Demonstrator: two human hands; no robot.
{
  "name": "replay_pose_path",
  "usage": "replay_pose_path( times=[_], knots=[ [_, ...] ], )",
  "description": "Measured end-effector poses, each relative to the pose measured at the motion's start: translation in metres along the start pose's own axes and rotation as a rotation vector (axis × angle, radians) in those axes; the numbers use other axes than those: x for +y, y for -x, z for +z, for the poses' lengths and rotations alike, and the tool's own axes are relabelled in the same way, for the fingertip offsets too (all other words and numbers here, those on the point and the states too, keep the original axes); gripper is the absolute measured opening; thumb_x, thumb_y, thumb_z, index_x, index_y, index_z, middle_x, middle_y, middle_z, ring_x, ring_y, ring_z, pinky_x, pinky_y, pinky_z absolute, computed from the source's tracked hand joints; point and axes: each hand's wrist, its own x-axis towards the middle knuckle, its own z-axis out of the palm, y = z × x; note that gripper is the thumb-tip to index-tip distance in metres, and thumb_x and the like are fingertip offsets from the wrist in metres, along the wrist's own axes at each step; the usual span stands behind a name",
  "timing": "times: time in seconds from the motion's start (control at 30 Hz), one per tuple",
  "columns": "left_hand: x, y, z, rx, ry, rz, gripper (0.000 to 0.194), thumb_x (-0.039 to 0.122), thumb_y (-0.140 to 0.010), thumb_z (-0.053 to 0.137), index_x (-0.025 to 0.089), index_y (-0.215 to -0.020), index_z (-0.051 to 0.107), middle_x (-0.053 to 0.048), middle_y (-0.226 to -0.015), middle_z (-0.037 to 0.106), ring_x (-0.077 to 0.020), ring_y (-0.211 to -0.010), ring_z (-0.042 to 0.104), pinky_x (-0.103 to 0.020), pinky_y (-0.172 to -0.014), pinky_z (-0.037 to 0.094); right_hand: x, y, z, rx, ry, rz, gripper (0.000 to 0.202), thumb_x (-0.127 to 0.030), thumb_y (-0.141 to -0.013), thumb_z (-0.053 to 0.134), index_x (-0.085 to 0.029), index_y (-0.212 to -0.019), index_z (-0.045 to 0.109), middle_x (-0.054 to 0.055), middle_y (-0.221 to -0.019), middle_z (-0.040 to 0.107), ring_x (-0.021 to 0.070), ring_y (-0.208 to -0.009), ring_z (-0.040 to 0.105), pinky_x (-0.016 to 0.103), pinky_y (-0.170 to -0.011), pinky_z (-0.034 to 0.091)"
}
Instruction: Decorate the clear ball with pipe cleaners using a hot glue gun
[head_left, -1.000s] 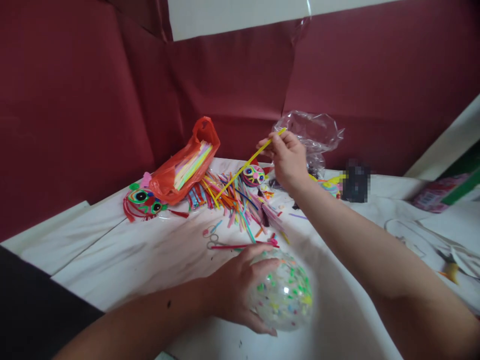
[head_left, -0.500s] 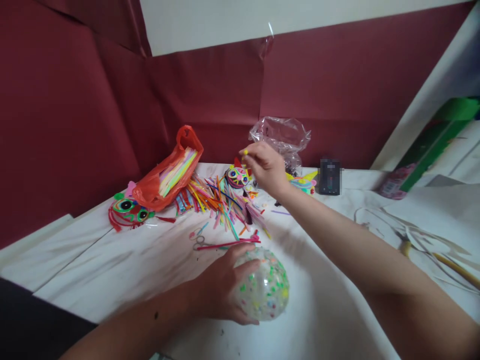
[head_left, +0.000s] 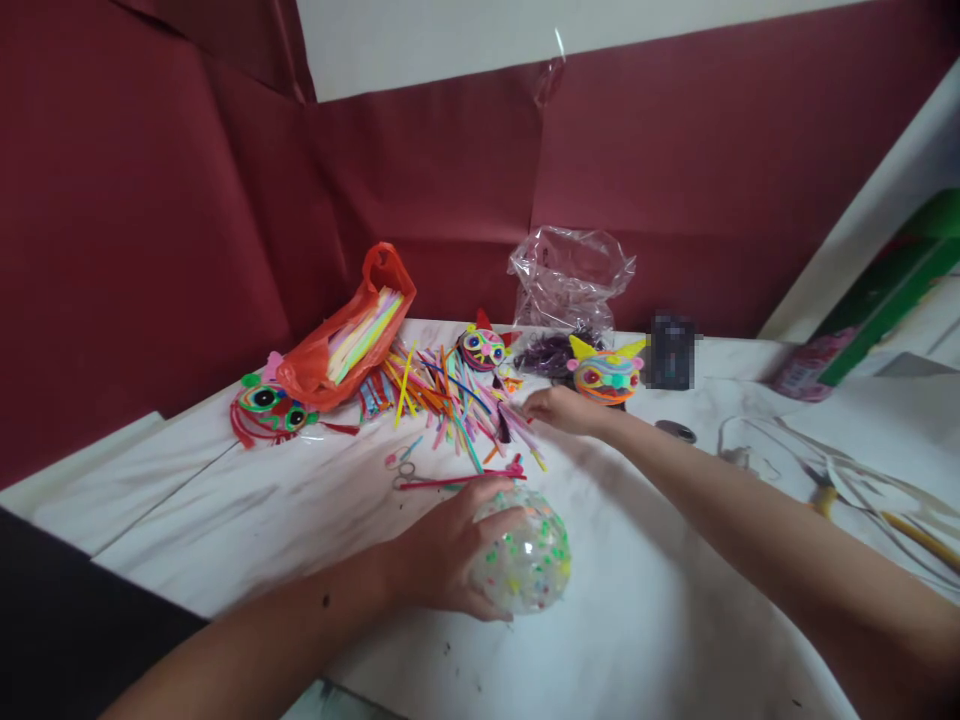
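Note:
My left hand (head_left: 476, 550) is wrapped around the left side of a clear ball (head_left: 532, 560) speckled with green, yellow and red bits, low over the table. My right hand (head_left: 559, 410) is lowered at the right edge of a loose pile of colourful pipe cleaners (head_left: 450, 395). Its fingers are bent together, and whatever they may pinch is too small to make out. Just beyond that hand sits a decorated face with yellow horns (head_left: 606, 372). A second horned face (head_left: 484, 347) stands behind the pile. Scissors (head_left: 405, 475) and a pink-red pipe cleaner (head_left: 461, 481) lie beyond the ball.
On the left, a red plastic bag (head_left: 315, 365) of pastel strips leans by a green-eyed decorated face (head_left: 266, 408). A clear plastic bag (head_left: 574, 275), dark purple tinsel (head_left: 555, 352) and a blurred-out device (head_left: 672, 352) stand at the back. Cords and a yellow-handled tool (head_left: 825, 500) lie right.
My right hand has come down from above the small horned face, where it pinched a yellow piece, to the edge of the pile. My left hand keeps its hold on the ball.

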Motion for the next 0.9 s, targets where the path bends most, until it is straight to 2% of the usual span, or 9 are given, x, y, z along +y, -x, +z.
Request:
replay_pose_path(
  times=[0.1, 0.17, 0.27, 0.37, 0.5, 0.63, 0.77, 0.9],
  knots=[
    [0.000, -0.001, 0.000, -0.009, 0.009, 0.003, 0.112, 0.046, -0.059, 0.083, 0.023, -0.146, 0.017, -0.021, -0.144, 0.031, -0.0385, -0.134, 0.039, -0.052, -0.103, 0.045, 0.015, 0.029, 0.009, -0.023, 0.022, 0.052, 0.023, -0.009, -0.077, 0.053, -0.016, -0.076, 0.075, 0.007, -0.075, 0.077, 0.0178, -0.064, 0.069, 0.024, -0.060, 0.049],
    [-0.001, -0.001, 0.000, -0.024, 0.012, -0.014, 0.111, 0.046, -0.060, 0.083, 0.023, -0.146, 0.017, -0.022, -0.144, 0.031, -0.0382, -0.134, 0.038, -0.053, -0.103, 0.045, 0.018, 0.038, 0.016, -0.021, 0.029, 0.078, 0.024, -0.011, -0.079, 0.051, -0.015, -0.080, 0.075, 0.008, -0.077, 0.077, 0.0180, -0.065, 0.069, 0.024, -0.060, 0.049],
    [-0.003, 0.000, 0.002, -0.023, 0.013, -0.029, 0.112, 0.047, -0.060, 0.083, 0.025, -0.147, 0.016, -0.021, -0.145, 0.031, -0.0380, -0.135, 0.038, -0.053, -0.103, 0.044, 0.018, 0.039, 0.024, -0.012, 0.021, 0.089, 0.024, -0.014, -0.082, 0.052, -0.015, -0.088, 0.074, 0.009, -0.079, 0.076, 0.0175, -0.065, 0.067, 0.025, -0.061, 0.049],
    [-0.006, 0.002, 0.004, -0.031, 0.008, -0.051, 0.113, 0.046, -0.059, 0.083, 0.025, -0.147, 0.016, -0.021, -0.146, 0.031, -0.0384, -0.135, 0.038, -0.053, -0.104, 0.044, 0.015, 0.035, 0.030, -0.019, -0.020, 0.052, 0.025, -0.012, -0.079, 0.055, -0.017, -0.094, 0.075, 0.009, -0.088, 0.075, 0.0183, -0.076, 0.068, 0.026, -0.070, 0.051],
    [-0.008, 0.001, 0.004, -0.066, 0.014, -0.089, 0.112, 0.047, -0.059, 0.083, 0.026, -0.146, 0.016, -0.020, -0.145, 0.030, -0.0388, -0.135, 0.038, -0.055, -0.104, 0.043, 0.012, 0.030, 0.037, -0.009, -0.117, 0.015, 0.020, -0.010, -0.074, 0.059, -0.019, -0.080, 0.076, 0.010, -0.087, 0.074, 0.0192, -0.082, 0.068, 0.028, -0.076, 0.051],
    [-0.007, -0.001, 0.002, -0.100, 0.007, -0.125, 0.112, 0.047, -0.059, 0.083, 0.026, -0.146, 0.017, -0.020, -0.144, 0.032, -0.0393, -0.134, 0.039, -0.055, -0.105, 0.043, 0.011, 0.025, 0.040, 0.096, -0.247, 0.059, 0.016, -0.022, -0.079, 0.060, -0.018, -0.079, 0.075, 0.008, -0.082, 0.074, 0.0179, -0.074, 0.069, 0.028, -0.072, 0.053],
    [-0.006, 0.000, 0.002, -0.080, 0.011, -0.109, 0.113, 0.046, -0.059, 0.084, 0.026, -0.147, 0.016, -0.020, -0.143, 0.032, -0.0392, -0.133, 0.040, -0.053, -0.106, 0.043, 0.011, 0.014, 0.035, 0.260, -0.368, 0.152, 0.032, -0.043, -0.086, 0.053, -0.017, -0.083, 0.072, 0.007, -0.076, 0.072, 0.0164, -0.063, 0.066, 0.029, -0.064, 0.055],
    [-0.006, 0.001, 0.003, -0.057, 0.018, -0.108, 0.111, 0.047, -0.059, 0.083, 0.028, -0.146, 0.017, -0.019, -0.145, 0.032, -0.0387, -0.134, 0.039, -0.053, -0.105, 0.044, 0.007, 0.002, 0.020, 0.405, -0.426, 0.223, 0.042, -0.052, -0.089, 0.044, -0.018, -0.095, 0.069, 0.007, -0.093, 0.071, 0.0157, -0.072, 0.065, 0.030, -0.067, 0.056]
  ],
)
